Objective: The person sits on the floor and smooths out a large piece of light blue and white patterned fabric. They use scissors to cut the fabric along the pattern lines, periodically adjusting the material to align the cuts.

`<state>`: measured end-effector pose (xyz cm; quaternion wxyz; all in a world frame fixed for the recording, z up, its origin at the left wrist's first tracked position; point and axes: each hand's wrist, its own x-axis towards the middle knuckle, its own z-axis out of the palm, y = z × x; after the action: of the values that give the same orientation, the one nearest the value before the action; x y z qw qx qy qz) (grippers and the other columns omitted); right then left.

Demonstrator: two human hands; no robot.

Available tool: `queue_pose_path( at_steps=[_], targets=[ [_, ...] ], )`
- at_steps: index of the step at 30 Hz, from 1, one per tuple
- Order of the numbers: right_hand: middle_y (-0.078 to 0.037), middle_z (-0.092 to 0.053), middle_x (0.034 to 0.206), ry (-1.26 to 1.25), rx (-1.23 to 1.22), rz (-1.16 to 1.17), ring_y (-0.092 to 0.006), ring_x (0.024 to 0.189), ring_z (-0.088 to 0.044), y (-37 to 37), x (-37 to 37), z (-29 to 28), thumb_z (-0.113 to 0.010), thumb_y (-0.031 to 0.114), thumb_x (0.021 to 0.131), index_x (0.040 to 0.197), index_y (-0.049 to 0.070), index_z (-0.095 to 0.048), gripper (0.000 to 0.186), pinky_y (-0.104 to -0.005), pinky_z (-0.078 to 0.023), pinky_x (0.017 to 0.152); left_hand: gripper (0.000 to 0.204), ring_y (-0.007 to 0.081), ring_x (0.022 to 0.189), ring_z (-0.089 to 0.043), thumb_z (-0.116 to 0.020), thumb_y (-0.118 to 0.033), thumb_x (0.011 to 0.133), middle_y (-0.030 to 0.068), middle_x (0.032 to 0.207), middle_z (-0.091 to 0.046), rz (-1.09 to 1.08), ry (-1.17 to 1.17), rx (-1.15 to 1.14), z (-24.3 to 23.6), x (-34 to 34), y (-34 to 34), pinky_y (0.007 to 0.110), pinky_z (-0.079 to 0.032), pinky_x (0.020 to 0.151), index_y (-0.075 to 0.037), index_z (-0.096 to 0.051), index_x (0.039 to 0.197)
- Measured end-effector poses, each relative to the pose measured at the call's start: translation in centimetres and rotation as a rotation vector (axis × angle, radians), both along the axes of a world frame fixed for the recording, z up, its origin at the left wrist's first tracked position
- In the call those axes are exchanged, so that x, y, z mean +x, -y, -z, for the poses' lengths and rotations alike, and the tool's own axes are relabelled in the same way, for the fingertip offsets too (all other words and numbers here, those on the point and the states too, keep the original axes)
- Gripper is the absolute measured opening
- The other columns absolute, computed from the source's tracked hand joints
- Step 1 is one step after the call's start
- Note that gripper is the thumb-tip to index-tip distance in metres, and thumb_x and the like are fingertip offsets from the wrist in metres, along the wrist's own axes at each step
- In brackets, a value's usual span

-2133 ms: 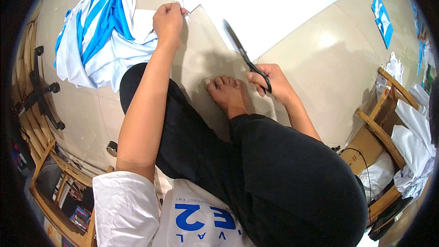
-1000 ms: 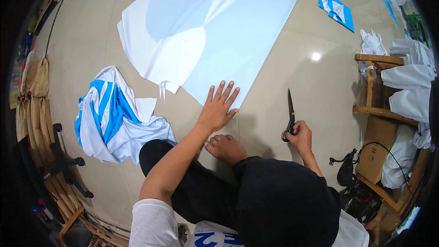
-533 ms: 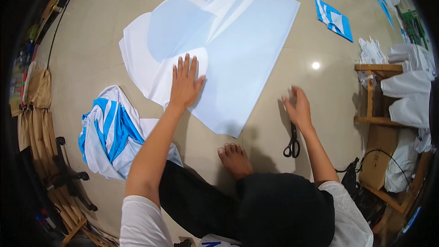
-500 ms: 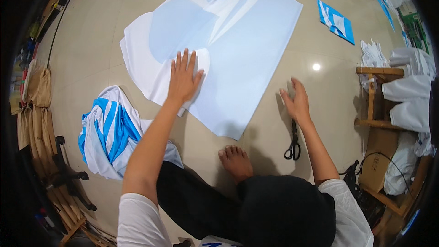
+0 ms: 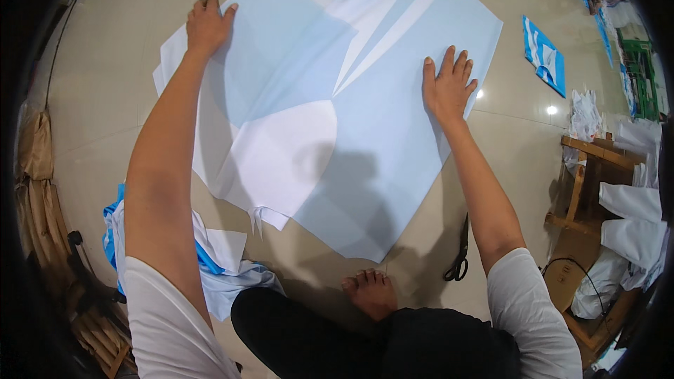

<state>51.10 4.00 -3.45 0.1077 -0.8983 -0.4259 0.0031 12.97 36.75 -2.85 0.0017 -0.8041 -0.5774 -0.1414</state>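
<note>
A large piece of pale blue and white fabric point(image 5: 393, 126) lies spread on the floor in front of me, with a fold near its far edge. My left hand point(image 5: 209, 27) rests at the fabric's far left edge, fingers somewhat bent and thumb apart, holding nothing I can see. Flat on the right part of the cloth lies my right hand point(image 5: 449, 88), its fingers spread. A pair of black scissors point(image 5: 458, 267) is on the floor beside my right forearm. Under my left arm sits a crumpled heap of blue and white fabric point(image 5: 239, 281), partly hidden.
A small folded blue and white cloth point(image 5: 544, 56) lies at the far right. White fabric pieces point(image 5: 632, 214) hang over a wooden stool point(image 5: 579, 168) on the right, near a cardboard box point(image 5: 565, 281). Brown rolls point(image 5: 42, 217) line the left side. My bare foot point(image 5: 370, 293) is near the fabric's close edge.
My left hand has slid from the fabric's middle to its far left edge. The right hand has come from above the floor onto the cloth. My view has shifted slightly.
</note>
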Motion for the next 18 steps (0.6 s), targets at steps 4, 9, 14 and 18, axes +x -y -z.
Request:
queue_pose_path(
  at_steps=[4,9,14,18],
  targets=[
    [-0.031,-0.020,0.174,0.000,0.017,-0.027,-0.0496,0.163,-0.015,-1.4,-0.7,0.2,-0.043,0.056,0.108,0.167,0.000,-0.031,0.082,-0.0706,-0.007,0.126,0.031,0.0414,0.116,-0.065,-0.055,-0.037,0.110,0.0194,0.128,-0.065,0.090,-0.058,0.026,0.1,-4.1,-0.6,0.053,-0.053,0.095,-0.008,-0.065,0.117],
    [-0.031,-0.023,0.174,0.003,0.045,-0.145,-0.0497,0.162,-0.016,-5.4,-0.9,0.3,-0.043,0.057,0.108,0.167,0.001,-0.032,0.082,-0.0710,-0.008,0.126,0.028,0.0457,0.106,-0.067,-0.051,-0.033,0.112,0.0201,0.123,-0.067,-0.123,0.031,0.068,0.2,-11.0,0.3,0.056,-0.055,0.088,-0.006,-0.060,0.113],
    [-0.027,-0.024,0.175,0.052,0.045,-0.352,-0.0460,0.163,-0.018,-12.8,-0.5,0.8,-0.043,0.060,0.107,0.168,0.006,-0.033,0.083,-0.0696,-0.011,0.127,0.030,0.0461,0.105,-0.067,-0.051,-0.034,0.112,0.0208,0.120,-0.067,-0.307,0.036,0.024,-0.7,-18.6,6.3,0.055,-0.054,0.087,-0.004,-0.059,0.113],
    [-0.023,-0.025,0.176,0.132,0.079,-0.532,-0.0408,0.164,-0.019,-18.5,-0.2,1.8,-0.042,0.064,0.106,0.168,0.010,-0.034,0.083,-0.0672,-0.013,0.129,0.032,0.0473,0.104,-0.066,-0.052,-0.032,0.111,0.0243,0.111,-0.069,-0.410,-0.045,-0.074,-0.8,-24.0,13.1,0.055,-0.052,0.084,-0.001,-0.061,0.110]
  ],
)
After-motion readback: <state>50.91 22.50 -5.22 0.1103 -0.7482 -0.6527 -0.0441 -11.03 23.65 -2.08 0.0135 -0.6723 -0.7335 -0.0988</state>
